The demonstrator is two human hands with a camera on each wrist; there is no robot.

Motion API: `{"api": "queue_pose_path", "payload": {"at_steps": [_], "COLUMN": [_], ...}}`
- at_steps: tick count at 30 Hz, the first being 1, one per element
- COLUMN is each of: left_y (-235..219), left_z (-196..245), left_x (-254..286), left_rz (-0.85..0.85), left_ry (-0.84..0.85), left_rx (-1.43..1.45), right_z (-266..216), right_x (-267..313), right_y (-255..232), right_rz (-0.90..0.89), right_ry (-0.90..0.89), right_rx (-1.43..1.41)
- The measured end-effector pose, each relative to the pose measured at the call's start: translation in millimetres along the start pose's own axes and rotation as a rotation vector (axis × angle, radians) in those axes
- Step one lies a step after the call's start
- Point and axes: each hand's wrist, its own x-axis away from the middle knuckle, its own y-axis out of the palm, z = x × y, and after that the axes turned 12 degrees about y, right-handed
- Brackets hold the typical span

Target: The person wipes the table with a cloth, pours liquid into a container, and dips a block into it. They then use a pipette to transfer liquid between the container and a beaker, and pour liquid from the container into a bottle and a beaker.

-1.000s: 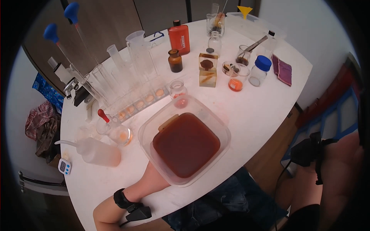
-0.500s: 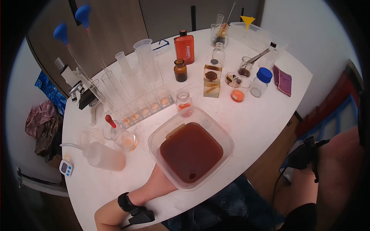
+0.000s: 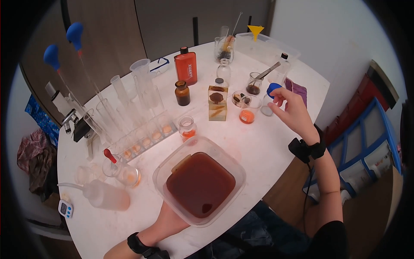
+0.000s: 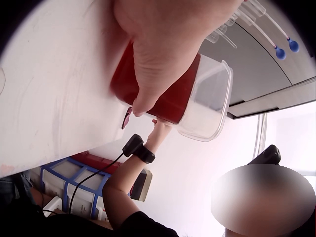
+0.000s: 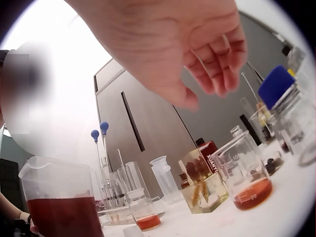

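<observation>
- Tub of dark red liquid sits at the lower middle of the frame, in my left hand.
- My left thumb presses along its wall in the left wrist view; my other fingers are hidden, so I cannot tell how they lie.
- My right hand hangs at the right of the frame with its fingers loosely bent and slightly apart, pinching nothing.
- Just under it stands a jar with a blue lid; the right wrist view shows my fingers apart from that lid.
- Left of the jar I see a small beaker of orange liquid, then two stacked clear blocks.
- Beyond my tub's far corner is a small glass bottle, orange at the bottom.
- Squeeze bottle and timer are at the lower left.
- Red bottle stands at the upper middle, behind a brown bottle.
</observation>
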Motion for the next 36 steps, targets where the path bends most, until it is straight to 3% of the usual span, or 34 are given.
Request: {"api": "queue_pose_path", "payload": {"at_steps": [4, 8, 13, 17, 26, 28, 36], "left_y": [0, 1, 2, 2, 2, 1, 0], "left_z": [1, 10, 9, 10, 9, 10, 3], "left_x": [4, 1, 0, 0, 2, 2, -3], "left_rz": [-0.003, 0.037, 0.055, 0.039, 0.037, 0.013, 0.007], "left_ry": [-0.013, 0.018, 0.034, 0.026, -0.015, -0.017, 0.021], "left_rx": [-0.013, -0.041, -0.022, -0.023, -0.021, -0.063, -0.002], "right_z": [14, 36, 34, 44, -6, -22, -68], "right_x": [-3, -23, -29, -27, -2, 5, 35], "right_y": [35, 73, 91, 106, 44, 31, -10], "right_rz": [-0.239, -0.171, -0.269, -0.206, -0.239, -0.169, -0.170], "right_ry": [0.156, 0.174, 0.319, 0.294, 0.079, -0.114, -0.363], "right_rx": [0.010, -0.183, -0.489, -0.616, -0.369, -0.411, -0.244]}}
